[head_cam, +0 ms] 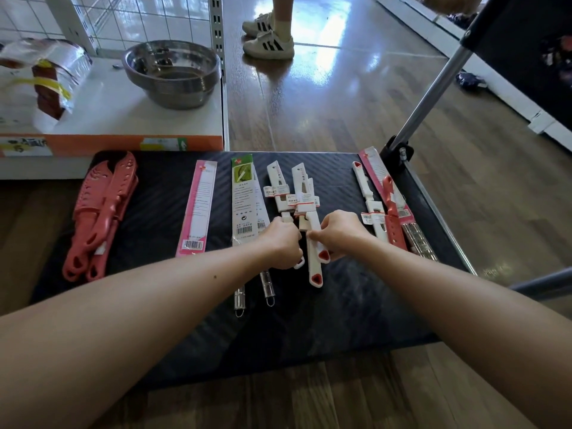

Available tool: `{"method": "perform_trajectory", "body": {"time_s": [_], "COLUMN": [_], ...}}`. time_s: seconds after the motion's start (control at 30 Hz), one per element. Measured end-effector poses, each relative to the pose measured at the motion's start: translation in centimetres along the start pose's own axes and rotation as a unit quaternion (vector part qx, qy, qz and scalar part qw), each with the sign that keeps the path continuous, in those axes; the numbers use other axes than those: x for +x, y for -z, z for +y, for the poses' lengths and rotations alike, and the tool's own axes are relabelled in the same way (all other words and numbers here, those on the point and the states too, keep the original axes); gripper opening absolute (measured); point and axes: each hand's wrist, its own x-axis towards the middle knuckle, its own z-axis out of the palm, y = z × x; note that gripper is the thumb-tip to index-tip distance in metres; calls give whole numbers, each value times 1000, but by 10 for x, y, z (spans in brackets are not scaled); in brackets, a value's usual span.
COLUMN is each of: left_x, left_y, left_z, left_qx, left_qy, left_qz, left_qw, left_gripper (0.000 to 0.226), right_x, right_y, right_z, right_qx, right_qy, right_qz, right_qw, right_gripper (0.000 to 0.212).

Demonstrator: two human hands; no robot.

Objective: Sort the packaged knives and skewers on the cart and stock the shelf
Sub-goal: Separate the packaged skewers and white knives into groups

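On the black cart deck [173, 311], my left hand [283, 243] grips the handle of a white sheathed knife [278, 187]. Right beside it, my right hand [339, 233] grips the handles of two more white knives [305, 193] with red triangle ends. A stack of red sheathed knives [99, 215] lies at the deck's left. A pink skewer pack [198, 205] and green-topped skewer packs [244, 199] lie left of my hands. At the right lie another white knife [370, 202], a red knife [393, 218] and a pink pack [376, 168].
The white shelf [123, 109] stands beyond the cart's left, holding stacked steel bowls [173, 72] and a wrapped foil-tray bundle [40, 78]. A person in white sneakers [269, 38] stands on the wooden floor behind. The cart's handle post [430, 91] rises at the right.
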Motion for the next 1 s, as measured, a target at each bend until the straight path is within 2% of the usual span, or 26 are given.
{"method": "perform_trajectory", "body": {"time_s": [0.23,0.47,0.53,0.63,0.77,0.87,1.0], "left_x": [-12,-20,-20,-15,-5,5,23], "left_y": [-7,-4,0,10,18,19,16], "left_z": [2,1,2,5,11,17,30], "left_qx": [50,101,106,58,29,11,20], "left_qy": [-28,-47,-45,-31,-31,-35,-53], "left_qz": [-20,-51,-33,13,67,86,110], "left_qw": [998,993,993,998,997,996,992], "left_gripper": [38,39,39,35,35,40,42], "right_x": [-15,-26,-26,-22,-12,-6,-4], "right_y": [2,-4,-3,4,30,58,86], "right_z": [-1,0,1,4,20,44,77], "right_qx": [-29,-25,-29,-34,-116,-166,-166], "right_qy": [2,-21,-22,-19,-14,-33,-57], "right_qz": [24,-25,-28,-19,38,92,154], "right_qw": [999,999,999,999,992,981,972], "right_gripper": [23,21,24,28,31,24,28]}}
